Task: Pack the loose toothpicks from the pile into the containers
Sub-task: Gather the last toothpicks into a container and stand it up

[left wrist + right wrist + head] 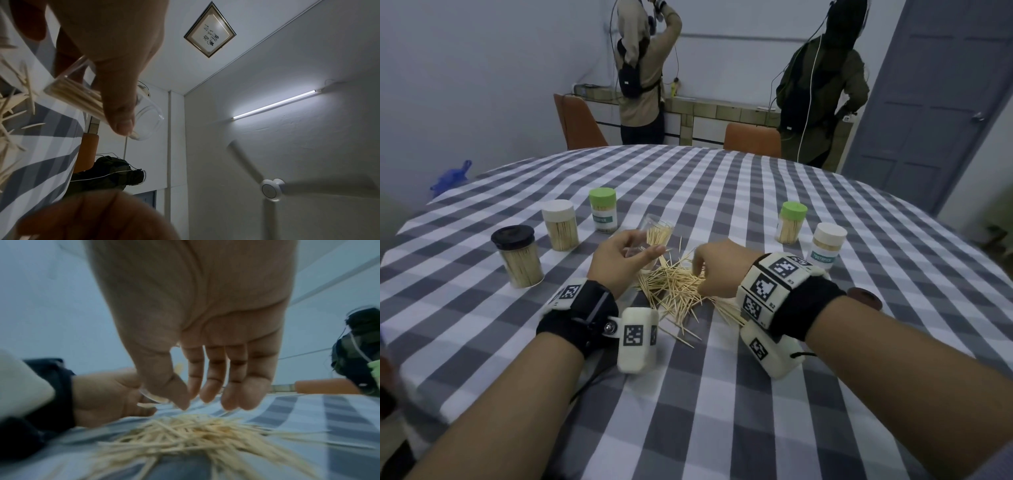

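Meanwhile, left hand (619, 255) grips a tilted clear jar (658, 230), part-filled; right hand (717, 265), fingers (207, 386) loosely spread and empty, hovers over the pile (678, 291) on the counter (722, 394); light, stiff toothpicks likely suit mid-bundle pinching

Pale walls all round, grey panelled door (928, 102) at 2 o'clock, two orange chairs (577, 120) tucked behind the checked tablecloth (722, 394). Tube light (274, 104), ceiling fan (271, 189) and a framed picture (209, 32) overhead.

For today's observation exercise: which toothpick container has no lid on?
The clear container gripped by the left hand, tilted above the pile; the five standing ones are capped.
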